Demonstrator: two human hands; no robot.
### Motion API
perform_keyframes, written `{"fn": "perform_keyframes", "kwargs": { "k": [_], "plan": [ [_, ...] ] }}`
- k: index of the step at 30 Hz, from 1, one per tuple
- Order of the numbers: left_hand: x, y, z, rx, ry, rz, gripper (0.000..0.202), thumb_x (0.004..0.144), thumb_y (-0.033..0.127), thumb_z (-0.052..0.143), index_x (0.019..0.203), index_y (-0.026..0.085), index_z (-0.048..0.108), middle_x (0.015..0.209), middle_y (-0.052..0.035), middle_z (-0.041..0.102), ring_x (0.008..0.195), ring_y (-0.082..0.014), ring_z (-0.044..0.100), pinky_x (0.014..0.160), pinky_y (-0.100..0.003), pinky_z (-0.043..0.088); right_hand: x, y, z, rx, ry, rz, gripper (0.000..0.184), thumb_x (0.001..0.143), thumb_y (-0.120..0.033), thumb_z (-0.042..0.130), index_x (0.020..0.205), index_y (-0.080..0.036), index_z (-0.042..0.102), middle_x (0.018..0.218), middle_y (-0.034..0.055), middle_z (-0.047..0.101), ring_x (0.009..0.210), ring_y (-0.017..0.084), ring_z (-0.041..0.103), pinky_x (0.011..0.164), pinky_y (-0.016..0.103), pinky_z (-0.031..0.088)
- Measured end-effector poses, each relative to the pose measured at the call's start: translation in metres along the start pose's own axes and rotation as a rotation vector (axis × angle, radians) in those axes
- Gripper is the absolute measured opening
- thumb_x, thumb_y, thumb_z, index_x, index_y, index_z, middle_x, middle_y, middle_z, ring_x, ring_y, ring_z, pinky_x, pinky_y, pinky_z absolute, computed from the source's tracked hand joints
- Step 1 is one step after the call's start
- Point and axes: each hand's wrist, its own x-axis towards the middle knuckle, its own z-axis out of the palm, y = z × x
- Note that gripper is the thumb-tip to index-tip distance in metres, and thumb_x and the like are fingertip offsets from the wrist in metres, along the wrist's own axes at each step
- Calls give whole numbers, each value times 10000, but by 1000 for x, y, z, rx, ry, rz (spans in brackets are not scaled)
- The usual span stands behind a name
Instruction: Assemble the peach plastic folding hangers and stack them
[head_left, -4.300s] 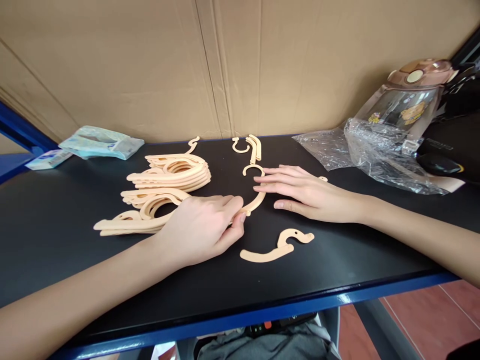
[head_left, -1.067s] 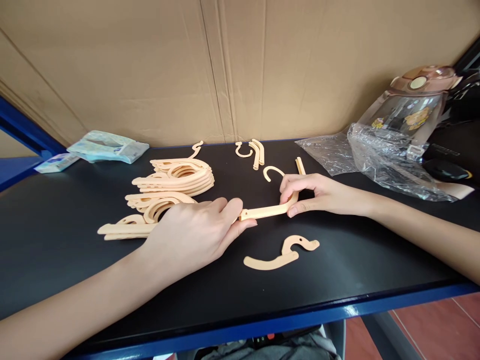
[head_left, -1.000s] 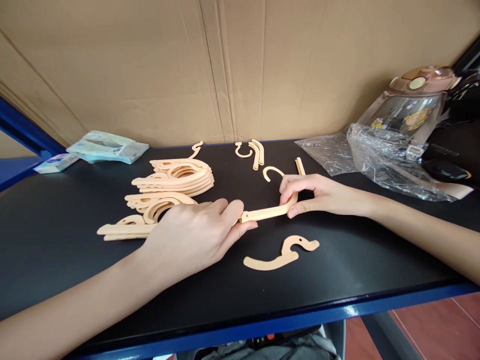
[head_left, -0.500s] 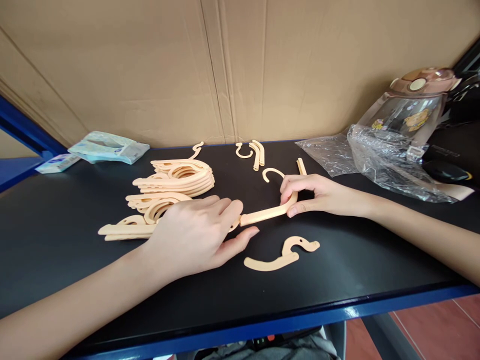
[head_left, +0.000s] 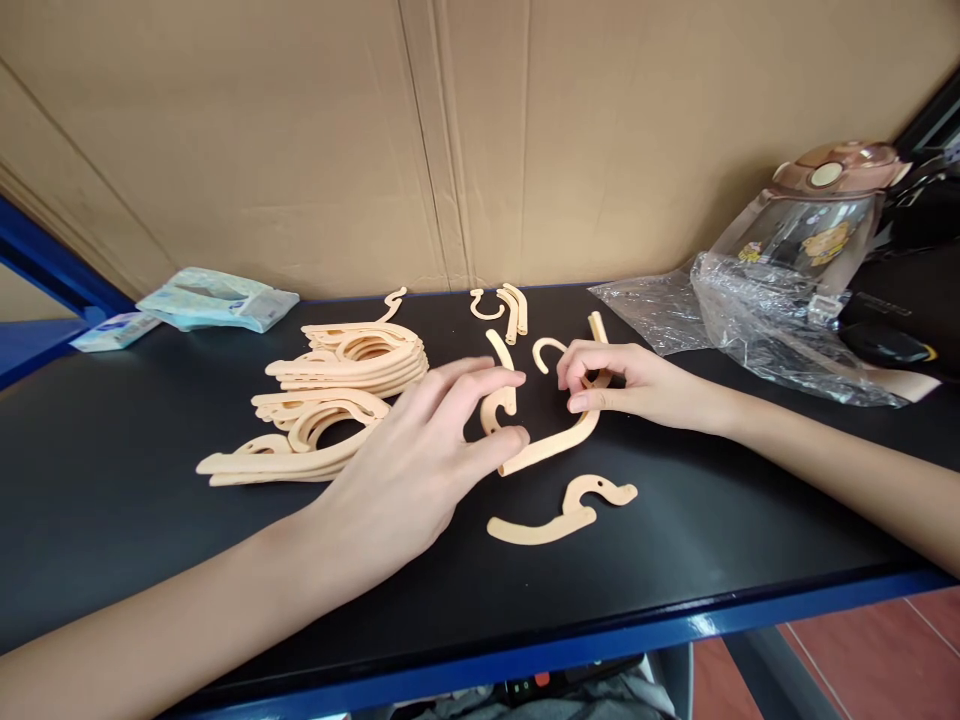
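Observation:
A beige plastic folding hanger [head_left: 551, 448] stands at the middle of the black table, its bent body running from lower left to upper right. At its left end a curved piece [head_left: 501, 352] sticks up. My left hand [head_left: 450, 420] is there with thumb and forefinger apart around that end; whether they touch it I cannot tell. My right hand [head_left: 622, 380] has its fingers closed on the hanger near the bend, beside the curved hook [head_left: 547, 350]. In front lies a loose two-part beige hanger piece [head_left: 544, 527].
Several folded hangers [head_left: 352, 375] are stacked at left. Loose beige parts [head_left: 512, 312] lie at the back by the cardboard wall [head_left: 315, 140]. A tissue pack [head_left: 217, 297] is at back left; clear plastic wrap [head_left: 780, 340] and a drinking bottle [head_left: 817, 220] are at right.
My left hand has lifted and opened from the hanger's left end, where the curved piece now points up. The hanger's left end has shifted slightly right and nearer; my right hand stays on it.

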Motion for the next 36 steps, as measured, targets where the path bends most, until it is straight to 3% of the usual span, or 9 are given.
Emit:
{"fn": "perform_keyframes", "kwargs": {
  "k": [4,8,13,17,20,23,27,36],
  "plan": [
    [-1,-1,0,-211,-75,-98,370,873,-45,295,1016,214,517,1338,-66,466,1067,-184,538,803,-305,476,-1,-4,-1,24,-69,68,322,795,-473,738,846,-197,581,941,4,556,781,129,509,688,280,415],
    [0,-3,-3,-463,-59,-135,226,999,83,312,985,195,508,1248,-46,553,1102,-134,554,868,-248,441,-3,-7,-1,-24,-135,34,449,695,-474,822,1013,-231,618,1034,4,565,908,160,502,779,303,425],
    [-1,-4,-2,-593,-23,-152,248,1004,134,292,951,191,527,1196,-40,583,1068,-128,577,847,-242,438,-4,-9,2,-80,-130,40,488,714,-513,797,1078,-243,617,1076,16,575,985,186,511,802,321,440],
    [0,-2,-1,-562,-30,-145,111,986,236,459,903,196,522,1178,-25,612,1020,-132,611,818,-236,459,-4,-11,4,-73,-104,49,584,713,-504,801,1182,-251,562,1039,12,591,969,181,535,823,330,457],
    [0,0,0,-491,-39,-122,122,958,281,563,1033,202,506,1166,-18,641,1000,-134,630,777,-230,481,-4,-11,6,-33,-97,44,672,723,-466,806,1280,-249,499,1023,7,571,945,163,546,852,330,476],
    [0,3,0,-429,-72,-67,241,953,265,568,1158,201,459,1162,-20,649,956,-151,638,717,-250,494,-4,-12,8,16,-104,32,658,758,-420,788,1316,-244,488,966,-9,555,891,141,566,863,326,499],
    [-1,5,-2,-391,-140,-10,227,944,199,532,1161,208,467,1222,-18,627,929,-167,628,674,-271,479,-4,-14,11,27,-93,18,611,776,-402,775,1304,-238,514,925,-16,574,875,140,587,880,340,514],
    [0,4,-1,-366,-134,42,272,950,122,461,1215,177,484,1231,-32,622,912,-146,616,670,-257,445,-4,-10,11,81,-105,29,549,805,-364,744,1288,-233,519,956,-2,601,915,153,614,935,397,535]
  ]
}}
